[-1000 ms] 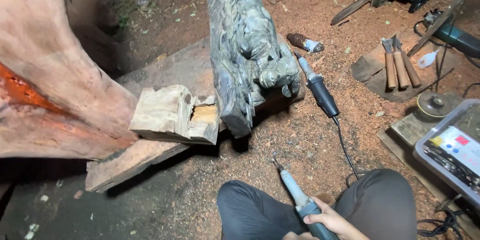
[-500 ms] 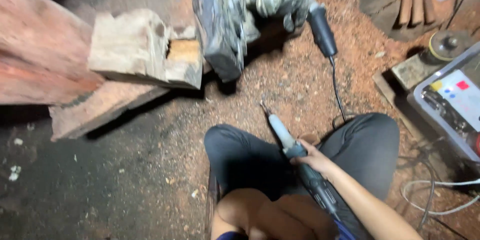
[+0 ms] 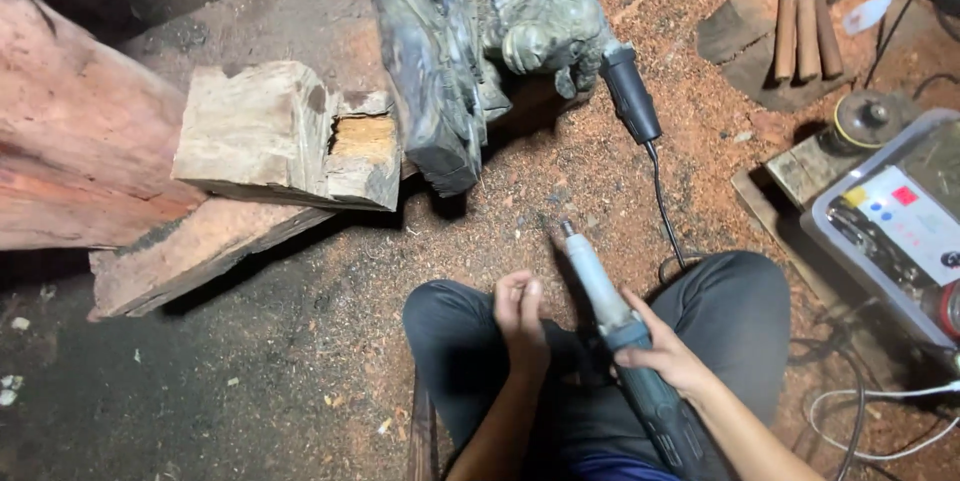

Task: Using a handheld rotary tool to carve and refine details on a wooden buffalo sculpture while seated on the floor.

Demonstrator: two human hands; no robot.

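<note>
Right hand (image 3: 665,351) clamped around grey rotary tool (image 3: 612,313), long axis pointing to 11 o'clock, tip toward dark carving (image 3: 470,36) at 12; left hand (image 3: 522,313) loosely curled, empty, just beside tool at its 9 o'clock

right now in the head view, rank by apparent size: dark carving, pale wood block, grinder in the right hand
1. dark carving
2. pale wood block, close to the carving, so unsure
3. grinder, held by the right hand, though nearer the camera
</note>
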